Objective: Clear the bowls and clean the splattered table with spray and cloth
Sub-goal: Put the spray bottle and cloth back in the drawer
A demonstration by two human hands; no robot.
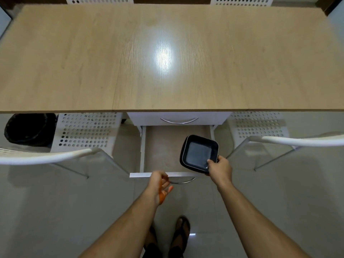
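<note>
My right hand (220, 167) grips the near corner of stacked square black bowls (198, 153), thumb inside the rim, and holds them over the right side of a pulled-out lower drawer (160, 151). My left hand (160, 183) hovers by the drawer's white front panel near its metal handle (183, 181), fingers loosely curled and holding nothing. The light wooden table (167, 58) spreads above, with a bright light glare at its middle. No spray or cloth is in view.
An upper drawer (178, 119) sits closed under the table edge. White perforated chairs stand to the left (83, 129) and right (260, 125). A black bin (28, 129) is at the far left on the tiled floor. My sandalled feet are below.
</note>
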